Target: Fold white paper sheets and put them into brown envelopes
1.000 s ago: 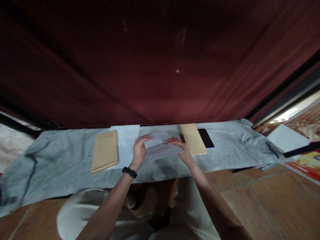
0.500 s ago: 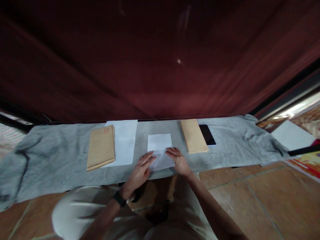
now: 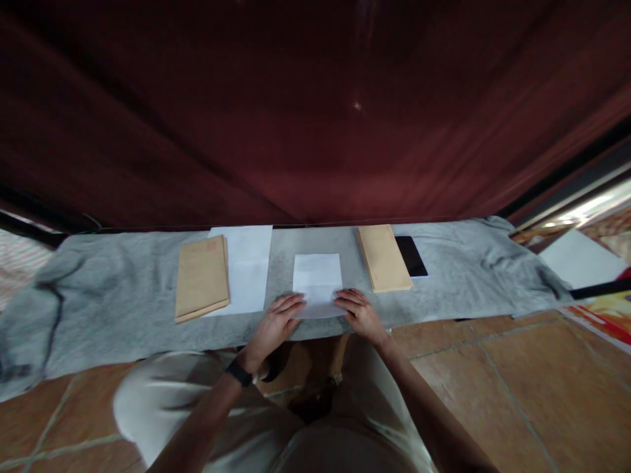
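Note:
A folded white sheet of paper (image 3: pixel 317 276) lies in the middle of a grey cloth (image 3: pixel 123 309) spread on the floor. My left hand (image 3: pixel 274 323) rests at the sheet's near left corner, fingers stretched flat on it. My right hand (image 3: pixel 361 313) presses the near right corner the same way, fingers flat and apart. A black band sits on my left wrist (image 3: pixel 239 373).
A stack of brown envelopes (image 3: pixel 201 278) lies left of the sheet, partly over white paper (image 3: pixel 245 266). More brown envelopes (image 3: pixel 383 257) and a dark phone (image 3: pixel 411 255) lie to the right. A dark red curtain (image 3: pixel 315 112) hangs behind. Tiled floor (image 3: pixel 517 387) and another white sheet (image 3: pixel 582 259) are at right.
The paper was held up off the cloth by both hands a second ago. It now lies flat, and both hands have slid to its near edge.

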Action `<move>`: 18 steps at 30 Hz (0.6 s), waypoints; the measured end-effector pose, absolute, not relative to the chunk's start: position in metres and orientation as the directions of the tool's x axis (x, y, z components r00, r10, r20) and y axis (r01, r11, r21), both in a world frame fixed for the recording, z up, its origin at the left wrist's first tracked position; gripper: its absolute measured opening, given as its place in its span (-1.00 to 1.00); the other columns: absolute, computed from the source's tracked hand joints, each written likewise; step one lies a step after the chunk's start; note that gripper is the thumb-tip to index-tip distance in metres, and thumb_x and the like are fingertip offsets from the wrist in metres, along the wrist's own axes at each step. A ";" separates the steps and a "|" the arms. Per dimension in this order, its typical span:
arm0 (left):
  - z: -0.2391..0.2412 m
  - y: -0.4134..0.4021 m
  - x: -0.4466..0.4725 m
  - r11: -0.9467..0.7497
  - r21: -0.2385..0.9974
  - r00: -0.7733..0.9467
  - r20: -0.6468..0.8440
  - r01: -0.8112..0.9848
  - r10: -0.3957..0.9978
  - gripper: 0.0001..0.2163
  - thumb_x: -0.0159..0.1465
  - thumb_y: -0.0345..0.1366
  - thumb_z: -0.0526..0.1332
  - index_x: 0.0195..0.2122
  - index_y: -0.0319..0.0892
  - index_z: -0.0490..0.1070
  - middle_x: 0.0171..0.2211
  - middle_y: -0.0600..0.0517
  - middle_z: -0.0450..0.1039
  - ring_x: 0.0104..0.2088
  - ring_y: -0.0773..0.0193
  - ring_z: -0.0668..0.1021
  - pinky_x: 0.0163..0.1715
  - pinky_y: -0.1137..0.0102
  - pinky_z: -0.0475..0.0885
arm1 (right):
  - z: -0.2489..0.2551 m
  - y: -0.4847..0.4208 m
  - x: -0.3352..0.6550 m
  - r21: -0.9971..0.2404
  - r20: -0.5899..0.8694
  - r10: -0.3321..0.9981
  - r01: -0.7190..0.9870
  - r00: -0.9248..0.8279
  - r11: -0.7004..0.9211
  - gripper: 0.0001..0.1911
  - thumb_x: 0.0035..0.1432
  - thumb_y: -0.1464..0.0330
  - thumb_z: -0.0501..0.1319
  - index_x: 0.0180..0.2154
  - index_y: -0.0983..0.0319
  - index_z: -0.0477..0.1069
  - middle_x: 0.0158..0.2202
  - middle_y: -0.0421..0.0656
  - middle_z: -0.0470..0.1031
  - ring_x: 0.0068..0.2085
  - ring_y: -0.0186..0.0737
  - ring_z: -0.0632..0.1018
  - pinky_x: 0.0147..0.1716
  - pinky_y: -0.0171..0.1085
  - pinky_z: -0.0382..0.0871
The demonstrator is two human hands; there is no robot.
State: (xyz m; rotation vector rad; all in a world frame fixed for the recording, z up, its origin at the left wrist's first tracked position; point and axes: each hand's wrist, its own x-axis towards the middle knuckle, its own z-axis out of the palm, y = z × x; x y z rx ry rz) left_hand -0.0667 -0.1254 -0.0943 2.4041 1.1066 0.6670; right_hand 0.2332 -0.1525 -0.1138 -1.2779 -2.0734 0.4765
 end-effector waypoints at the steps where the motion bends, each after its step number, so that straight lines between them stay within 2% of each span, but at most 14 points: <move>1: -0.094 -0.122 -0.066 -0.593 0.571 0.559 0.261 0.568 0.787 -0.76 0.38 -0.28 0.21 0.03 -0.05 0.54 0.15 -0.04 0.52 0.18 0.10 0.48 0.23 0.07 0.39 | -0.113 -0.152 0.233 -0.611 0.336 0.892 0.651 -0.301 0.450 -0.63 0.25 0.52 0.20 0.02 0.08 0.56 0.14 -0.15 0.55 0.18 -0.15 0.50 0.28 0.01 0.29; 4: -0.093 -0.111 -0.063 -0.505 0.686 0.459 0.273 0.524 0.846 -0.83 0.38 -0.21 0.22 -0.13 -0.08 0.60 -0.08 -0.04 0.63 0.00 0.13 0.58 0.09 0.15 0.48 | -0.110 -0.149 0.232 -0.642 0.320 0.914 0.653 -0.250 0.403 -0.74 0.37 0.36 0.17 0.01 0.10 0.55 0.05 -0.13 0.59 0.11 -0.16 0.54 0.17 -0.07 0.37; 8: -0.091 -0.103 -0.059 -0.321 0.783 0.270 0.202 0.533 0.941 -0.78 0.35 -0.14 0.22 -0.28 -0.12 0.58 -0.31 0.00 0.60 -0.22 0.19 0.59 -0.16 0.31 0.52 | -0.106 -0.144 0.226 -0.605 0.255 0.956 0.748 -0.143 0.273 -0.68 0.46 0.23 0.06 -0.15 0.18 0.56 -0.17 -0.09 0.61 -0.06 -0.12 0.56 0.00 -0.12 0.41; 11: -0.088 -0.101 -0.051 -0.208 0.775 0.173 0.129 0.597 0.976 -0.76 0.34 -0.11 0.20 -0.37 -0.13 0.53 -0.44 0.05 0.52 -0.32 0.24 0.55 -0.26 0.39 0.47 | -0.102 -0.139 0.219 -0.545 0.215 0.972 0.816 -0.089 0.195 -0.62 0.48 0.23 0.00 -0.26 0.21 0.52 -0.23 -0.07 0.58 -0.11 -0.10 0.55 -0.04 -0.15 0.38; 14: -0.084 -0.098 -0.042 -0.113 0.732 0.090 0.070 0.672 0.993 -0.72 0.35 -0.11 0.17 -0.42 -0.14 0.47 -0.50 0.09 0.45 -0.39 0.28 0.51 -0.33 0.43 0.40 | -0.098 -0.132 0.211 -0.505 0.183 0.983 0.854 -0.033 0.122 -0.63 0.49 0.27 -0.02 -0.23 0.21 0.51 -0.18 -0.06 0.58 -0.07 -0.12 0.55 -0.01 -0.19 0.34; 18: -0.081 -0.090 -0.032 -0.024 0.682 0.019 0.015 0.731 1.000 -0.75 0.35 -0.12 0.16 -0.36 -0.15 0.49 -0.47 0.08 0.48 -0.40 0.29 0.50 -0.37 0.44 0.34 | -0.092 -0.123 0.202 -0.447 0.122 0.991 0.894 0.049 0.011 -0.67 0.48 0.29 0.00 -0.18 0.22 0.51 -0.15 -0.06 0.60 -0.07 -0.12 0.57 -0.02 -0.22 0.33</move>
